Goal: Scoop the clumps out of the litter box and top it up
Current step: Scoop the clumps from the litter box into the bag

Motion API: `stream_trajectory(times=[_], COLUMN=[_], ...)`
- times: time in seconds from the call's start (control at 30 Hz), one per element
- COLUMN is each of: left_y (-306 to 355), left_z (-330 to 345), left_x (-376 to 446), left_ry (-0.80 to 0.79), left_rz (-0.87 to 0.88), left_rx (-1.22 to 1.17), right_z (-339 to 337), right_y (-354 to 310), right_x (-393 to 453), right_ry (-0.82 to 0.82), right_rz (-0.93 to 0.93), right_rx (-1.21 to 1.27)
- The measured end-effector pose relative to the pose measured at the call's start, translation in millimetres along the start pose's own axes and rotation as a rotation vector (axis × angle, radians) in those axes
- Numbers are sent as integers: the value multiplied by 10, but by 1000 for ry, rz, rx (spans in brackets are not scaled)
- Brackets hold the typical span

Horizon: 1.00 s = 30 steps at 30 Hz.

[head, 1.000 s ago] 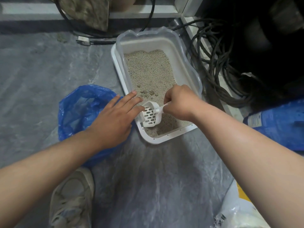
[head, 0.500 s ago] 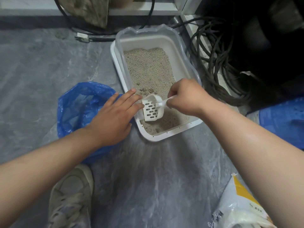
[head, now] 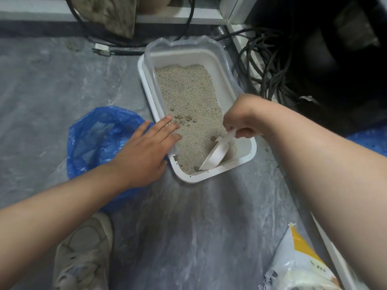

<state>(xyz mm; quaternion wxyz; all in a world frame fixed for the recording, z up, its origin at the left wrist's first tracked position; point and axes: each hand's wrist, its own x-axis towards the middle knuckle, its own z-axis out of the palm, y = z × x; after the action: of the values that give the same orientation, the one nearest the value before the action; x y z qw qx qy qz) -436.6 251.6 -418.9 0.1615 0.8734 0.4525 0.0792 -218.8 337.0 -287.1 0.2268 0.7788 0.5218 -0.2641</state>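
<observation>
A white litter box (head: 212, 177) with a clear raised rim lies on the grey floor, filled with beige litter (head: 188, 95). Darker clumps (head: 184, 119) sit near the box's left wall. My right hand (head: 240, 118) grips the handle of a white scoop (head: 215, 154), whose blade dips into the litter at the box's near right corner. My left hand (head: 144, 147) rests with straight fingers on the box's left rim. A blue plastic bag (head: 94, 139) lies open just left of the box, partly under my left hand.
Coiled black cables (head: 266, 65) lie right of the box. A white and yellow litter sack (head: 297, 266) is at the bottom right, something blue (head: 368, 139) at the right edge. My shoe (head: 83, 254) is at the bottom left. A white skirting board runs along the back.
The scoop has swung from beside my left hand to the box's near right corner and tipped down into the litter. My left hand has stayed on the rim.
</observation>
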Motion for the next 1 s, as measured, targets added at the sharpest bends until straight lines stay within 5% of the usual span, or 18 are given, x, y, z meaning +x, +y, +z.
stream_trajectory(times=[0.17, 0.37, 0.47, 0.63, 1.0], left_y=[-12, -41, -45, -59, -47], left_z=[-16, -38, -39, -30, 23], left_x=[-24, -47, -49, -51, -21], left_ry=[-4, -8, -15, -16, -19], left_rz=[-3, 12, 11, 10, 7], left_rx=[-6, 24, 25, 14, 11], right_z=[49, 214, 227, 193, 174], right_y=[-321, -652, -642, -532, 109], right_x=[123, -19, 71, 51, 85], right_ry=[-176, -147, -227, -115, 133], right_rz=[-119, -125, -90, -8, 51], right_rx=[16, -386, -174, 102, 176])
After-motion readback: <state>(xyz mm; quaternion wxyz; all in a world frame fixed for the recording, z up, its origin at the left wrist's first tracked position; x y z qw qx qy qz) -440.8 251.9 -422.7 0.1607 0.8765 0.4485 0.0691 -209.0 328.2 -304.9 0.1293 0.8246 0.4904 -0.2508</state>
